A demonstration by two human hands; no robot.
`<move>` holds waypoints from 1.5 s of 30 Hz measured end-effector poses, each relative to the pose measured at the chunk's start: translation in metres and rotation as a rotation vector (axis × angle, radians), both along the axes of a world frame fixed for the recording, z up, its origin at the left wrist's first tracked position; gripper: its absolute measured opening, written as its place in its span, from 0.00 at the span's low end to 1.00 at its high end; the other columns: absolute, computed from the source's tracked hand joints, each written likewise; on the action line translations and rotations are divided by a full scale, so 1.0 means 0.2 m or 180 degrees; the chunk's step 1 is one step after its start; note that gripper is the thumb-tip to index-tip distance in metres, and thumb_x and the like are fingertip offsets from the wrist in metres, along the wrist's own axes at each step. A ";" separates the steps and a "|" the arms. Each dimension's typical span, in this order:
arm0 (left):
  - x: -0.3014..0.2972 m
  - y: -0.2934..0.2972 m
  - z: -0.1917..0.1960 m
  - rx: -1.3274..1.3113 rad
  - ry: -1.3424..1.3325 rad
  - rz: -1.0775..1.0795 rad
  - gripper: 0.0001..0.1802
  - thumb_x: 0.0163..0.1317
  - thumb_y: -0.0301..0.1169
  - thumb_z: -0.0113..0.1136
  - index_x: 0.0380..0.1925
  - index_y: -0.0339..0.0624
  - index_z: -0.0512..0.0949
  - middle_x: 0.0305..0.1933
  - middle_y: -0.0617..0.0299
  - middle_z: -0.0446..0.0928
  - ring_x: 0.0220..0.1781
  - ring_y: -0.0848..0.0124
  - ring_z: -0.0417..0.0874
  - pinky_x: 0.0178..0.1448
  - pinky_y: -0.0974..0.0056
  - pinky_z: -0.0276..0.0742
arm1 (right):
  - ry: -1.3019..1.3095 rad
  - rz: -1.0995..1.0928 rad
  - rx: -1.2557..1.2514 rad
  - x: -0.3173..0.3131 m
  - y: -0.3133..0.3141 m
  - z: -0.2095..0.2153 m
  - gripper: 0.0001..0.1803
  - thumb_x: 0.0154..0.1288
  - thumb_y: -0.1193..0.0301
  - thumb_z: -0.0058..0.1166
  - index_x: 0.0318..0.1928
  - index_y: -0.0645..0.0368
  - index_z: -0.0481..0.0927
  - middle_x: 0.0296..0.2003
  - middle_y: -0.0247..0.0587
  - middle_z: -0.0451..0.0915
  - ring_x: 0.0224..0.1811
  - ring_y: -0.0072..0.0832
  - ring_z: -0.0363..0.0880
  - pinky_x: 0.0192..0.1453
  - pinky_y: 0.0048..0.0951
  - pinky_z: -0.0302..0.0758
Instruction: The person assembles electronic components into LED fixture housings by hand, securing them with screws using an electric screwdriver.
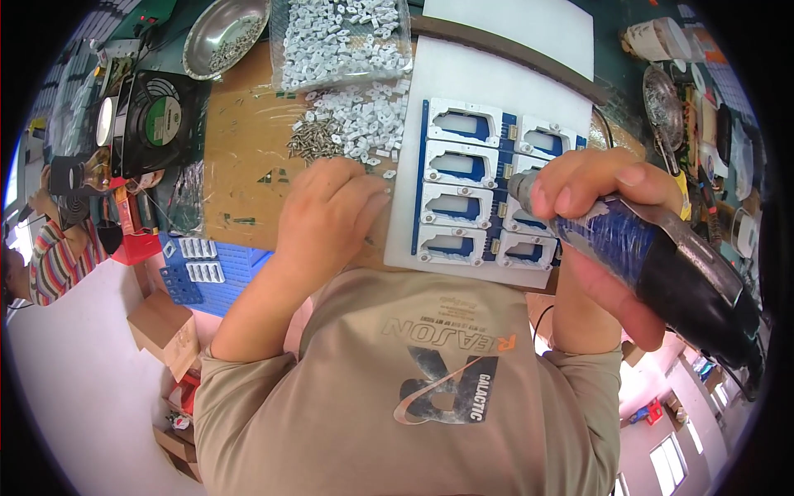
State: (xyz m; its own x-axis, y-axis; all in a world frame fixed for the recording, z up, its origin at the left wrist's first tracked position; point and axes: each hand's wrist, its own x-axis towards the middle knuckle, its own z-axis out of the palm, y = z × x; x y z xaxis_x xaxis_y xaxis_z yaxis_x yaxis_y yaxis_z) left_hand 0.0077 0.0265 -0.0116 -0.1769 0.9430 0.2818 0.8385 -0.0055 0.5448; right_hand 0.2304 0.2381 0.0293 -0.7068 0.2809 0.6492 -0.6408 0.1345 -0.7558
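So the right hand [608,219] has its grip wrapped tight around a black electric screwdriver [662,264] with blue tape on the body, tip aimed at the blue fixture board [488,190] at about 9 o'clock from it. That board carries rows of white plastic frames and sits on a white slab [496,83]. The left hand [327,211] lies knuckles-up just beside the board's edge; can't tell what its grip is doing. At 12 o'clock from it there's a pile of screws [313,140] and small white parts [368,120] on the surface, with a metal bowl [225,33] further out.
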 end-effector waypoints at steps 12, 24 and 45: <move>0.01 0.11 0.06 0.0331 0.0083 -0.0008 0.10 0.53 0.24 0.71 0.36 0.45 0.84 0.38 0.62 0.78 0.40 0.58 0.81 0.45 0.55 0.76 | -0.0002 -0.0007 -0.0038 0.00 0.03 0.05 0.66 0.52 0.24 0.65 0.78 0.58 0.62 0.51 0.48 0.79 0.47 0.41 0.81 0.50 0.44 0.80; 0.14 0.43 0.00 0.0498 -0.0299 -0.0361 0.07 0.52 0.28 0.70 0.32 0.43 0.84 0.37 0.60 0.76 0.42 0.56 0.80 0.47 0.53 0.78 | -0.0036 0.0481 -0.0455 -0.20 0.03 0.24 0.67 0.48 0.23 0.68 0.77 0.55 0.63 0.50 0.45 0.78 0.46 0.40 0.81 0.49 0.44 0.79; 0.15 0.45 -0.02 0.0705 -0.0493 -0.0306 0.06 0.54 0.27 0.68 0.31 0.40 0.81 0.36 0.57 0.75 0.41 0.54 0.79 0.48 0.52 0.78 | -0.0362 0.0810 0.0107 -0.23 0.13 0.21 0.62 0.52 0.31 0.74 0.74 0.58 0.63 0.52 0.50 0.77 0.50 0.46 0.81 0.56 0.49 0.78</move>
State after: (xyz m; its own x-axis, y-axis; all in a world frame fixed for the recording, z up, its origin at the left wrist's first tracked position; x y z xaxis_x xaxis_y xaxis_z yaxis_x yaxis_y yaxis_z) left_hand 0.0379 0.1157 -0.0152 -0.1466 0.8760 0.4595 0.7352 -0.2143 0.6431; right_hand 0.1843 0.2637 0.0707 -0.8208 0.0645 0.5676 -0.5684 0.0063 -0.8227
